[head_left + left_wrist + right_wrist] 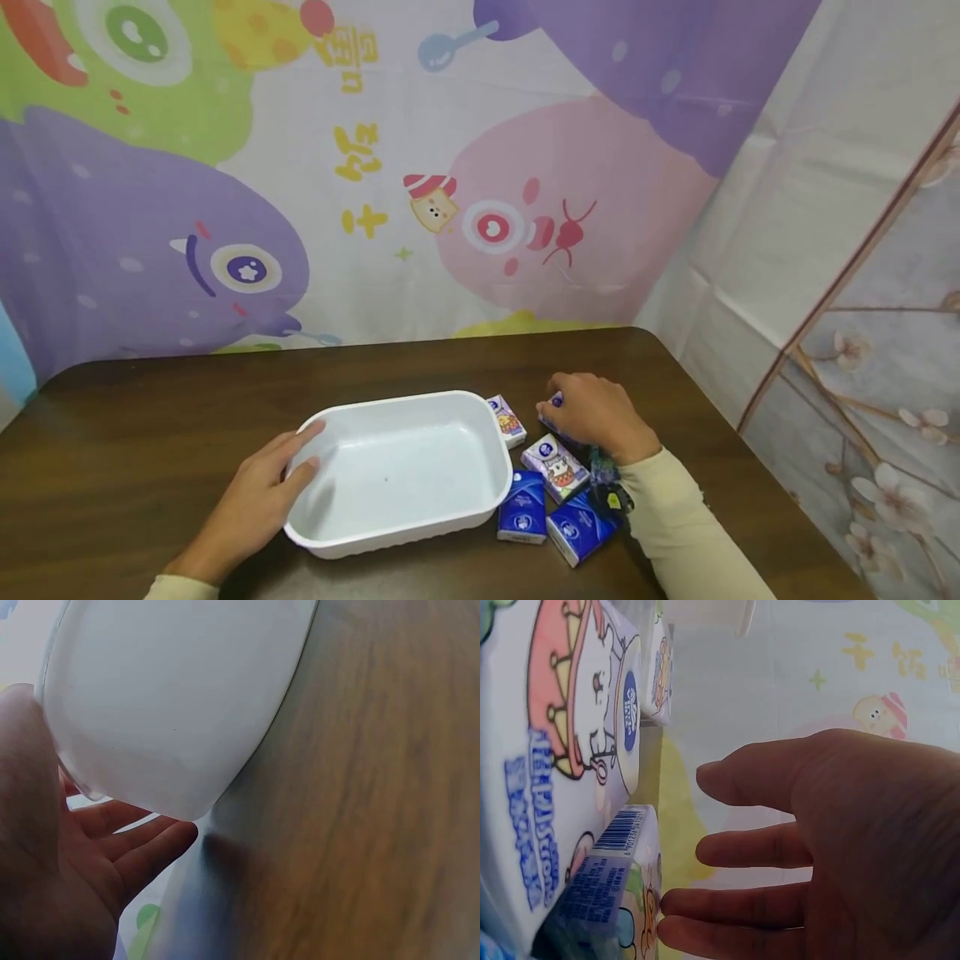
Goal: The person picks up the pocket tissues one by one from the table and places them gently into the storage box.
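Observation:
A white plastic basin (420,529) stands on the table. My left hand (251,496) holds its left end, thumb over the rim and the other fingers against the outside (127,840). My right hand (600,412) is over a purple cartoon tissue pack (557,402), which it partly hides. In the right wrist view its fingers are fairly straight, with the lower fingertips right at a pack with a barcode (619,881). Nearer me lies another cartoon pack (557,468), and a third (507,422) lies against the basin's right end.
Two blue tissue packs (522,508) (581,527) lie at the front, right of the basin. The brown wooden table (187,417) meets a cartoon-printed cloth (375,275) at the back. A flower-patterned panel (885,400) stands along the right side. A dark band circles my right wrist.

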The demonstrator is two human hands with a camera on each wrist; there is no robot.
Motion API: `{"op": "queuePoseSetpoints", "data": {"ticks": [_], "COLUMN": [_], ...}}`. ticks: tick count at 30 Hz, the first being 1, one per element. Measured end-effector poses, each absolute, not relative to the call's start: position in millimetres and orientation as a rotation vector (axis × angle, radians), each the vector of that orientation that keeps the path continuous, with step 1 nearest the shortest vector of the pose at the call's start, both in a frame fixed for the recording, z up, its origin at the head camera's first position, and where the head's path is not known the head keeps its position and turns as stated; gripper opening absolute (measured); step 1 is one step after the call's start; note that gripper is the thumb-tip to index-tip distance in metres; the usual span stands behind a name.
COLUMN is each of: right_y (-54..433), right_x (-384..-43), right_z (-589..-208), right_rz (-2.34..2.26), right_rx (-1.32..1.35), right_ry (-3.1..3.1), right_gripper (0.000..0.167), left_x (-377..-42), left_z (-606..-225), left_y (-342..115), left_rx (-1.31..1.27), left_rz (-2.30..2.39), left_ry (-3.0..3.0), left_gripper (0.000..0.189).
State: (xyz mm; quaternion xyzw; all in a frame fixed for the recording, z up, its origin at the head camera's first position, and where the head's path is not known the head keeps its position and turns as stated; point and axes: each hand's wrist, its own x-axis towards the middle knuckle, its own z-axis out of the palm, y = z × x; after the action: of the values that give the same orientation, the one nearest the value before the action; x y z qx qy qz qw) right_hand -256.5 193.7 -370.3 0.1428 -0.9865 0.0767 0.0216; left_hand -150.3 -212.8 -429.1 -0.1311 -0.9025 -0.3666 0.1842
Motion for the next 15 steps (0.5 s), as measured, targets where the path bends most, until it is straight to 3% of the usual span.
{"op": "queuePoseSetpoints", "data": {"ticks": [15], "right_y": [189.5], "right_x": [-254.4], "right_z": [-375.9], "right_rz": [0.15], "right_rx": [0.47], "right_ry": [-3.022], "right_gripper": [0.043], "left_x": [-149.0], "left_z": [-429.6], "left_y": [-214.9], "left_rx": [-0.381], "left_rz": [-1.065], "left_ry": [-2.541], "left_gripper": [0.045]}}
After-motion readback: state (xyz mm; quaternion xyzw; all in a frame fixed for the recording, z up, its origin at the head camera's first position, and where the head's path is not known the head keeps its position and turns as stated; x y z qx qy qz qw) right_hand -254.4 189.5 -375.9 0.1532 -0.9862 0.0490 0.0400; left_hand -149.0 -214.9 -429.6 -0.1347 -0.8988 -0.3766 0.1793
